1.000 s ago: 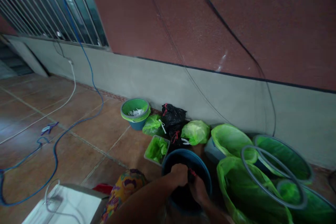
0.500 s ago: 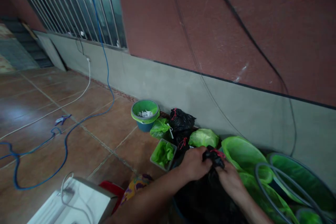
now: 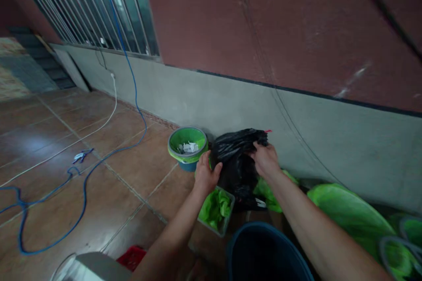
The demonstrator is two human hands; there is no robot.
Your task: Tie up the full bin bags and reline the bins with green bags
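Observation:
A full black garbage bag (image 3: pixel 235 147) with a bit of red tie at its top right stands by the wall, among other dark bags below it. My right hand (image 3: pixel 266 158) reaches to its right side, fingers closed on the gathered plastic. On the bag's left, my left hand (image 3: pixel 207 174) is open, thumb and fingers apart, close to the plastic. Below the hands stands a dark blue bin (image 3: pixel 263 230), its inside dark with no liner visible.
A round bin with a green liner (image 3: pixel 187 134) holds white scraps. A small rectangular bin (image 3: pixel 227 224) has crumpled green lining. More green-lined bins (image 3: pixel 349 210) stand at right. A blue hose (image 3: pixel 85 193) and a white cable (image 3: pixel 75 135) cross the tiled floor. A red object (image 3: pixel 132 257) lies near a white box.
The black bag has come out of the blue bin and moved forward to the wall beside the other bags. My left hand has let go of it and opened.

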